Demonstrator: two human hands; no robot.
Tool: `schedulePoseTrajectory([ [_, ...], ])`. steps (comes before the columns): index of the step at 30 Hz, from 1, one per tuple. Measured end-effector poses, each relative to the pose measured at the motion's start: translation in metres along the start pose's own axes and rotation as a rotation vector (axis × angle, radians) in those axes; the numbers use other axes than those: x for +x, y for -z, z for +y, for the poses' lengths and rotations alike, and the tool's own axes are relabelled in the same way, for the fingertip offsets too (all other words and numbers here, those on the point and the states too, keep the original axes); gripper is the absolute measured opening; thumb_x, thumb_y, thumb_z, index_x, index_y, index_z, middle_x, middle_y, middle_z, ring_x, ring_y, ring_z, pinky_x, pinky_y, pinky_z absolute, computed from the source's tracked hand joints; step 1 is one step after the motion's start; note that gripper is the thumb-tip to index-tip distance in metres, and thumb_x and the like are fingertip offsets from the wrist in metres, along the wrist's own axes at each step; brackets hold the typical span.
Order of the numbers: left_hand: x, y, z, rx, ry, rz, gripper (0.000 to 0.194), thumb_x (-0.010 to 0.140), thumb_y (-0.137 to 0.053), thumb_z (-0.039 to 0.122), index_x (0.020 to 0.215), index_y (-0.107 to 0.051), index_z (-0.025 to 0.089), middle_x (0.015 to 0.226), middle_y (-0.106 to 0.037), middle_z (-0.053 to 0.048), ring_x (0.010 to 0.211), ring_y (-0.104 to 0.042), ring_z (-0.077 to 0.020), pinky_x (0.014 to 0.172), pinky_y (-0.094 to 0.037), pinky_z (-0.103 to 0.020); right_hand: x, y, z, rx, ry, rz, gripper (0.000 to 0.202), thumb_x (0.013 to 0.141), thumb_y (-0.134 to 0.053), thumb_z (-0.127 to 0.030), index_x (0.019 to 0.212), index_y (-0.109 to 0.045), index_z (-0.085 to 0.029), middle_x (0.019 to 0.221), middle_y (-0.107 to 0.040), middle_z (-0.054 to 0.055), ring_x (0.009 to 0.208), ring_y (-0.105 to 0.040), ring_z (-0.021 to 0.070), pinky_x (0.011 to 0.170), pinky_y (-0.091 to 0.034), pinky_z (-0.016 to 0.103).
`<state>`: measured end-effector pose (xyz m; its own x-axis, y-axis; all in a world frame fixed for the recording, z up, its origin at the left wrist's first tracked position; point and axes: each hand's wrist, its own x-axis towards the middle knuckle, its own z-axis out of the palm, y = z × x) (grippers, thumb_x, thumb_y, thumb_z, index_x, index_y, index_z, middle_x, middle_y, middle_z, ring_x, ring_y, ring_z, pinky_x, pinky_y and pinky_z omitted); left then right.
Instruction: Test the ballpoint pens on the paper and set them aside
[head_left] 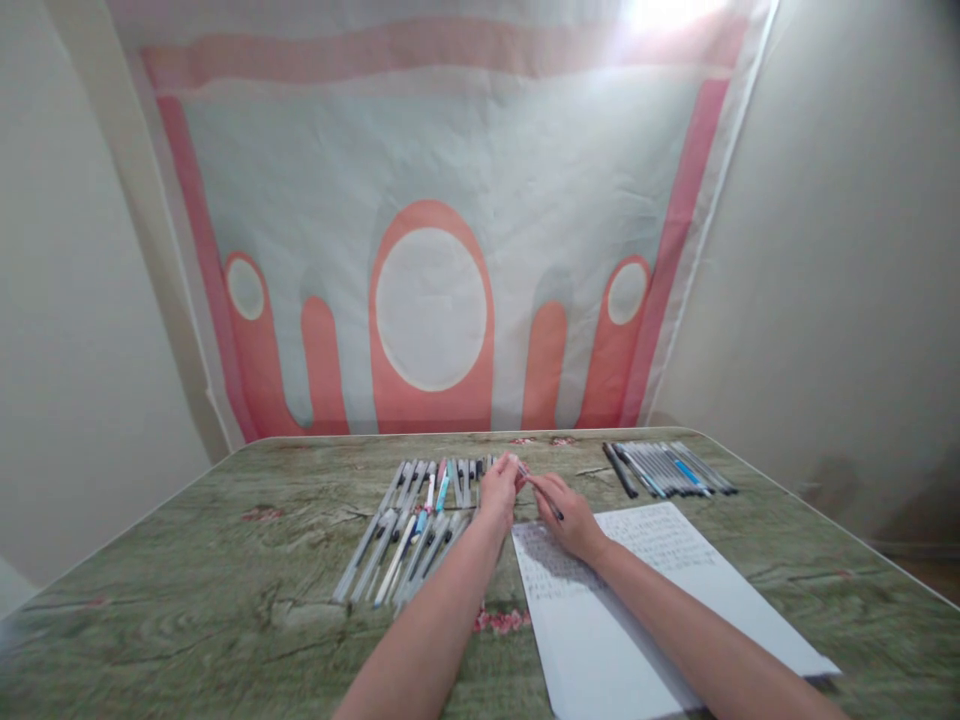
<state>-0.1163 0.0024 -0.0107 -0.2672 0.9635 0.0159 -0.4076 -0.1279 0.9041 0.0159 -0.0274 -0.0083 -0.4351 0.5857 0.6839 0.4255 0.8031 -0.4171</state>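
A slim dark pen (534, 482) spans the gap between my two hands above the table. My right hand (571, 518) grips its near part, and a dark end sticks out below the fingers. My left hand (498, 490) is closed around the far end, so its tip is hidden; whether a cap is there I cannot tell. Under my right wrist lies a pad of white paper (637, 620) with handwriting along its top part. Close to my left forearm, two rows of pens (405, 545) lie side by side, mostly clear-barrelled, with a few white, pink and blue ones.
Another group of pens (667, 468) lies at the back right, grey and black with a bright blue one. The table (225, 560) has a wood-grain cover with pink flower prints. Behind its far edge hangs a patterned cloth (510, 150).
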Motion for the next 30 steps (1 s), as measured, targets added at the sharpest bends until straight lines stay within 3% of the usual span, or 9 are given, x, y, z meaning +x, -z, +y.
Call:
schedulePoseTrajectory([
  [2,-0.007,-0.006,0.0,0.176,0.004,0.013,0.047,0.07,-0.057,0.035,0.111,-0.046,0.014,0.086,-0.06,-0.007,0.071,-0.056,-0.0114,0.067,-0.043,-0.024,0.004,0.004,0.01,-0.033,-0.093,0.086,0.026,0.085,-0.036,-0.025,0.104,-0.052,-0.019,0.093,-0.057,0.006,0.083,-0.054,0.016,0.073,-0.043,0.027],
  [4,-0.021,-0.009,-0.002,0.456,-0.038,-0.061,0.048,0.067,-0.059,0.028,0.112,-0.047,0.014,0.098,-0.058,-0.01,0.077,-0.056,-0.0134,0.071,-0.043,-0.026,0.007,0.013,0.027,-0.132,-0.197,0.156,0.024,0.084,-0.036,-0.027,0.098,-0.054,-0.018,0.089,-0.058,0.006,0.081,-0.054,0.0168,0.072,-0.042,0.028],
  [6,-0.039,-0.009,-0.004,0.747,-0.159,-0.256,0.038,0.062,-0.062,0.022,0.098,-0.057,0.014,0.102,-0.055,-0.011,0.084,-0.054,-0.0169,0.075,-0.041,-0.028,0.008,0.025,0.047,-0.283,-0.297,0.176,0.024,0.084,-0.037,-0.028,0.095,-0.057,-0.018,0.09,-0.057,0.007,0.083,-0.053,0.0181,0.074,-0.04,0.029],
  [8,-0.057,-0.005,-0.006,0.96,-0.286,-0.446,0.028,0.06,-0.062,0.02,0.088,-0.062,0.016,0.094,-0.057,-0.008,0.089,-0.051,-0.0199,0.08,-0.039,-0.031,0.006,0.036,0.066,-0.451,-0.38,0.143,0.025,0.083,-0.039,-0.028,0.093,-0.06,-0.018,0.088,-0.057,0.008,0.084,-0.051,0.0194,0.076,-0.038,0.031],
  [14,-0.078,0.008,-0.005,1.101,-0.38,-0.505,0.025,0.059,-0.058,0.013,0.083,-0.062,0.016,0.09,-0.056,-0.007,0.088,-0.05,-0.0188,0.081,-0.037,-0.03,-0.008,0.05,0.088,-0.783,-0.484,0.004,0.028,0.083,-0.039,-0.028,0.092,-0.064,-0.021,0.085,-0.057,0.012,0.085,-0.048,0.0236,0.072,-0.033,0.035],
  [22,-0.065,0.009,0.008,1.095,-0.396,-0.42,0.022,0.062,-0.056,0.015,0.082,-0.064,0.017,0.082,-0.06,-0.008,0.08,-0.053,-0.0205,0.078,-0.039,-0.031,-0.013,0.048,0.086,-0.886,-0.571,0.0,0.031,0.08,-0.044,-0.036,0.087,-0.065,-0.015,0.089,-0.053,0.017,0.091,-0.043,0.0285,0.078,-0.027,0.041],
  [26,-0.034,0.019,0.029,1.144,-0.427,-0.232,0.016,0.061,-0.055,0.01,0.072,-0.063,0.017,0.082,-0.061,-0.01,0.085,-0.055,-0.0224,0.082,-0.037,-0.031,-0.012,0.045,0.081,-0.864,-0.515,-0.024,0.029,0.079,-0.046,-0.035,0.089,-0.063,-0.014,0.093,-0.052,0.016,0.092,-0.042,0.0275,0.077,-0.028,0.038],
  [30,-0.003,0.031,0.047,1.211,-0.282,-0.011,0.012,0.06,-0.053,0.005,0.058,-0.058,0.017,0.079,-0.061,-0.013,0.091,-0.055,-0.0253,0.085,-0.035,-0.033,-0.011,0.041,0.074,-0.845,-0.454,-0.052,0.025,0.078,-0.048,-0.033,0.087,-0.062,-0.015,0.094,-0.054,0.015,0.092,-0.042,0.0269,0.076,-0.029,0.038],
])
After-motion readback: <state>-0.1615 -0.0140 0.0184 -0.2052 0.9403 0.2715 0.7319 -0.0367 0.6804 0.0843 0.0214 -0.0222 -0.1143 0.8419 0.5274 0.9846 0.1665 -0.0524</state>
